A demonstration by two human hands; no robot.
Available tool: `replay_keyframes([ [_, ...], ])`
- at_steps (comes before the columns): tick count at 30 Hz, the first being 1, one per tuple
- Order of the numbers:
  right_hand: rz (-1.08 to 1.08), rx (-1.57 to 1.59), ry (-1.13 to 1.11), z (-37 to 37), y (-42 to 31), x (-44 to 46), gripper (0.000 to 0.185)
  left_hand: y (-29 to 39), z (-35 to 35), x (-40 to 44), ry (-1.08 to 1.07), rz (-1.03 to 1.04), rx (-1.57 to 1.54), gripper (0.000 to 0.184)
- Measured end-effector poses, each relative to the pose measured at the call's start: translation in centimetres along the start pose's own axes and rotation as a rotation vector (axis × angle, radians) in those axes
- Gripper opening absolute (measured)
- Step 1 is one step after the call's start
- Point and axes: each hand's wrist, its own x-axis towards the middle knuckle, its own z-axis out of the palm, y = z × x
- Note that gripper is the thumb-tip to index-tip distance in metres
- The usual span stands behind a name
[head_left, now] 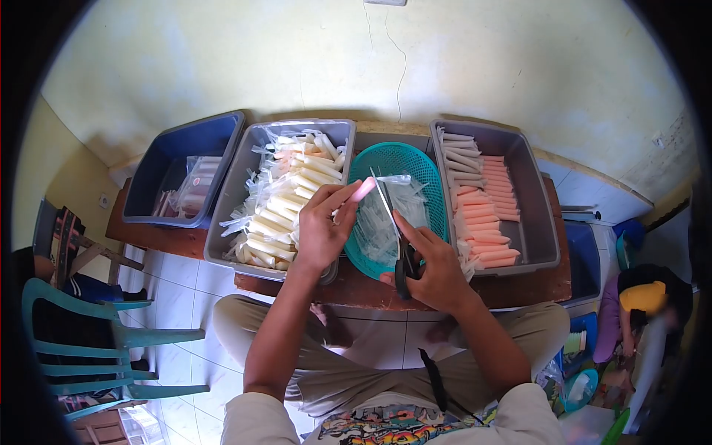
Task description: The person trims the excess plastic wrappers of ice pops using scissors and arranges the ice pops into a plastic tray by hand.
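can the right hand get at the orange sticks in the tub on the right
Likely yes: the right hand is close to the open-topped tub, where the orange sticks lie uncovered, though held scissors might hinder grasping.

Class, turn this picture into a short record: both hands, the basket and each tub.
left hand: holds a pink stick
right hand: holds scissors with black handles
basket: green, containing clear plastic pieces
blue tub: a few clear packets
left grey tub: mostly cream sticks, loosely piled
right grey tub: peach sticks and paler sticks
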Motion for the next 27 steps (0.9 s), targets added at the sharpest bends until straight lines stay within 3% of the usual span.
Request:
replay_keyframes([
  [5, -0.026, -0.038, 0.085, 0.9, 1.3, 0.1, 0.103, 0.2, 0.3, -0.3, -0.044, 0.029, -0.009, 0.039],
  [27, 0.065, -0.067, 0.088, 1.0, 1.8, -0.1, 0.103, 0.9, 0.2, -0.8, -0.193, 0.039, 0.011, 0.047],
])
